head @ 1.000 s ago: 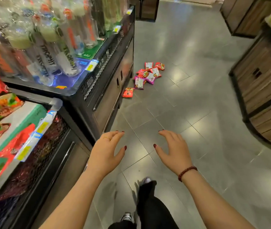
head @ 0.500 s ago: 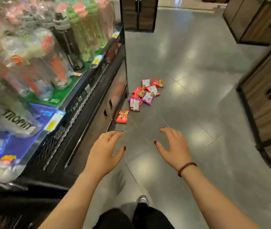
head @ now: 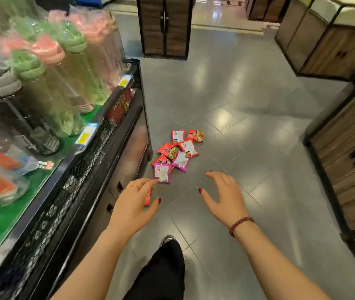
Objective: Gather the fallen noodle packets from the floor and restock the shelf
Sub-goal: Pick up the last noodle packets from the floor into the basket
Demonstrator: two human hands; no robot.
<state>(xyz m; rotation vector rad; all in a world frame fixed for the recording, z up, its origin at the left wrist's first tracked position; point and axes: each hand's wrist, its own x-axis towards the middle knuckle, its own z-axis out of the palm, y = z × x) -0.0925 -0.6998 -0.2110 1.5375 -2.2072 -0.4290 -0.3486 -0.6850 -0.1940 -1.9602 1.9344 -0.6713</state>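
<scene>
I see a loose heap of red and magenta noodle packets (head: 177,153), some showing white backs, on the floor (head: 248,118) beside the left shelf (head: 107,135), my left hand (head: 134,207) and right hand (head: 226,198) spread, holding nothing.

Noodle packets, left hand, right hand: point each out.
Noodle packets (head: 171,153), head view, middle of the floor pile.
Left hand (head: 132,206), head view, back of hand.
Right hand (head: 226,200), head view, back of hand.
</scene>
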